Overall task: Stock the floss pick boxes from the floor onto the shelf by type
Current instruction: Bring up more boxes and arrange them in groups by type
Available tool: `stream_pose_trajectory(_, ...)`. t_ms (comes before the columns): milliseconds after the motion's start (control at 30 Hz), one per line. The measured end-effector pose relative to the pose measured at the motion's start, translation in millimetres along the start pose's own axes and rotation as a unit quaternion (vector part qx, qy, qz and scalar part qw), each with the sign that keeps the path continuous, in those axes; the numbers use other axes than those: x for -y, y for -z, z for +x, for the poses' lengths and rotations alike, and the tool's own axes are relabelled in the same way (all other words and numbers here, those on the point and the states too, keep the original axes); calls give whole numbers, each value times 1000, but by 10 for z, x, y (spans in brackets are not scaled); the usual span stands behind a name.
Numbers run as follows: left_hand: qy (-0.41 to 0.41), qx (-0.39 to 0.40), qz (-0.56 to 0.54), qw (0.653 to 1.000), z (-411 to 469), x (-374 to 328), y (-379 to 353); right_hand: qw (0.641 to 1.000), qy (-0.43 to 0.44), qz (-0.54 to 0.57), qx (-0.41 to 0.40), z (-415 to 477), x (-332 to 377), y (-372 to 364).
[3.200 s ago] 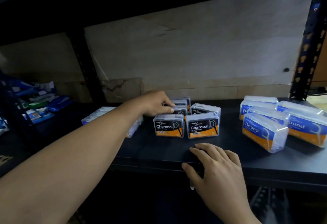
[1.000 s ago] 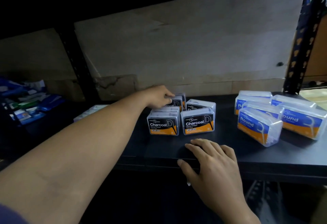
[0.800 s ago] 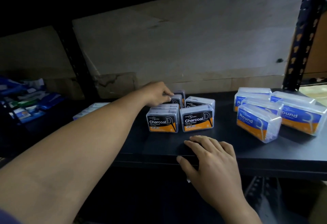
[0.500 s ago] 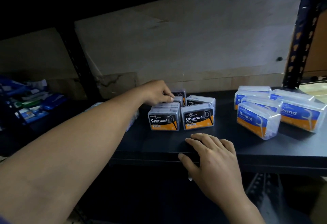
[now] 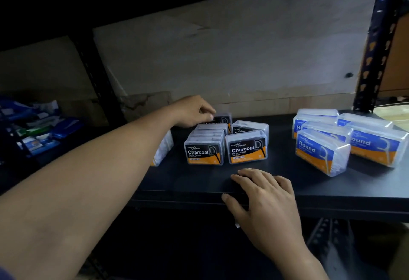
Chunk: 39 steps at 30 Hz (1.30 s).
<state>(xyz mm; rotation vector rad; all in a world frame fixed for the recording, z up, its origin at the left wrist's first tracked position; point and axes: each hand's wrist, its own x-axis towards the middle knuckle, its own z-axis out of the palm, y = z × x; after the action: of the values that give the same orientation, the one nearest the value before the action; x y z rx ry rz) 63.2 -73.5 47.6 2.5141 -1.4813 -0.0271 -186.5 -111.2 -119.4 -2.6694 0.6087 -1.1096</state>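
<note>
Black-and-orange Charcoal floss boxes (image 5: 246, 148) stand in two rows on the dark shelf (image 5: 199, 180). My left hand (image 5: 192, 111) reaches to the back of the left row and grips the rearmost Charcoal box (image 5: 222, 119) with curled fingers. My right hand (image 5: 263, 193) rests flat on the shelf's front edge, fingers spread, holding nothing. Blue-and-orange Round floss boxes (image 5: 321, 152) are grouped at the right. A clear box with white picks (image 5: 164, 149) lies left of the Charcoal rows, mostly hidden by my forearm.
A black upright post (image 5: 376, 41) bounds the shelf at the right, another post (image 5: 95, 76) at the left. Blue and green packets (image 5: 37, 129) lie on the neighbouring shelf to the left. A bare wall closes the back.
My left hand has stayed on the rear Charcoal box, shifting it slightly at the back of the row. The right hand has not moved; the view swayed a little.
</note>
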Motion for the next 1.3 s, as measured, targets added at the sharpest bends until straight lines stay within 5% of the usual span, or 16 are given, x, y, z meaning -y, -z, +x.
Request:
stream_pose_trajectory(533,24,46,70,996,469,-129,-161,1000,16,11,-14,7,-13,-19)
stream_pose_trajectory(1300,-3,61,4,998,513,-374,-227,1000,14,15,-20,4,-1,-26)
